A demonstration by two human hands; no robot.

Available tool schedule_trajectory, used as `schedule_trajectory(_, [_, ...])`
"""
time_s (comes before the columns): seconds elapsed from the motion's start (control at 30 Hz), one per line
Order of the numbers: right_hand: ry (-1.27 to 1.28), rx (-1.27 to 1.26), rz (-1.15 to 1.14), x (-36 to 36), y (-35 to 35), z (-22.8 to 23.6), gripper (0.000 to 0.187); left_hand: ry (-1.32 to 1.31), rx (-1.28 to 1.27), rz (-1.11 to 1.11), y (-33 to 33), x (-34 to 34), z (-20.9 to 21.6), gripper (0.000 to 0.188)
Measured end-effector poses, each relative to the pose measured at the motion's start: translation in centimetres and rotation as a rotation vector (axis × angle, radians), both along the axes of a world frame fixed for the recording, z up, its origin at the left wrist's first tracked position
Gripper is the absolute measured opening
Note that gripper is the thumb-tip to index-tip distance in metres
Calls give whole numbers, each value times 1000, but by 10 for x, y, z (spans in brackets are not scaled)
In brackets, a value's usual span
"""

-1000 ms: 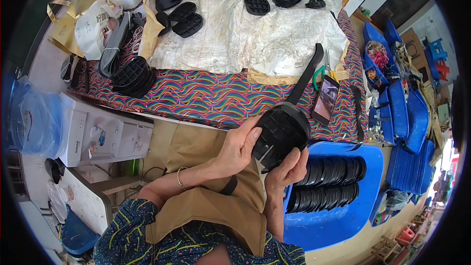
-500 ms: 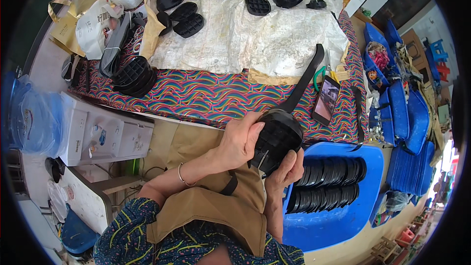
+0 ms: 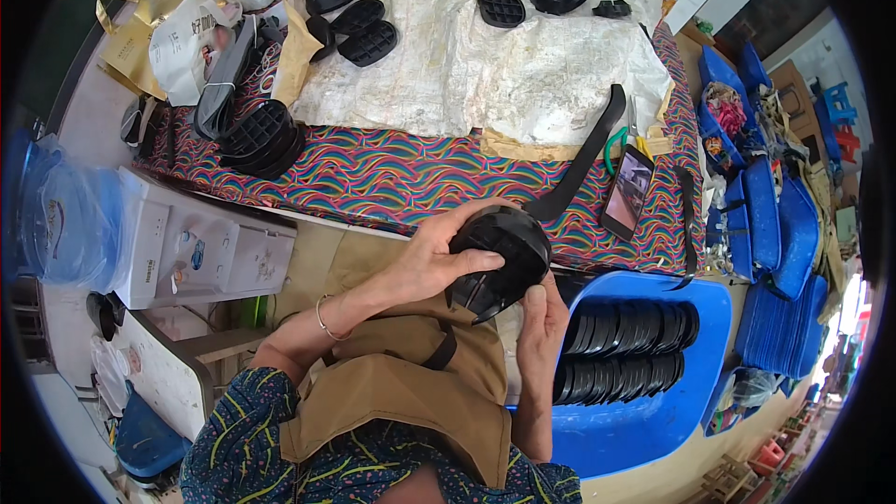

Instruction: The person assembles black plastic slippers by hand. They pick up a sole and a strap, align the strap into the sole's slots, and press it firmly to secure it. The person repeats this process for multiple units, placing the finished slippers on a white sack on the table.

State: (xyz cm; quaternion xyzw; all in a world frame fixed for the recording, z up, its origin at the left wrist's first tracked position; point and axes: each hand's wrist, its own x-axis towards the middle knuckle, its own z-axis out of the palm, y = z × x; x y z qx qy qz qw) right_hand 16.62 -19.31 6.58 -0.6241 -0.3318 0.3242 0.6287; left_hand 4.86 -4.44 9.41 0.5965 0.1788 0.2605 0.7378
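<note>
Strap (image 3: 586, 161) angles upper right from behind the black piece (image 3: 509, 241) mid-frame; left hand (image 3: 437, 257) grips its left side, right hand (image 3: 541, 329) its lower-right edge.

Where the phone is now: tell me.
In the head view, the phone lies right of centre on the patterned cloth, beside the green handle, left of a black strap.

Bright, mostly even indoor light, soft shadows. Glare blows out the right rim, beyond the stacked blue trays (image 3: 782, 327). White sheet (image 3: 420, 93) pale but readable; held black part (image 3: 519, 250) loses detail, faint sheen. Fisheye bends tabletop (image 3: 392, 173) edge; corners black. Far-right background soft.
</note>
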Motion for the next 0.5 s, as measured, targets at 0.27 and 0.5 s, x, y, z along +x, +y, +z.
schedule_trajectory(0.27, [-109,8,219,48,9,48,43,137,342,-205,10,-15,26,70])
schedule_trajectory(0.5, [-108,-137,636,69,43,59,23,187,223,-401,13,-15,19,83])
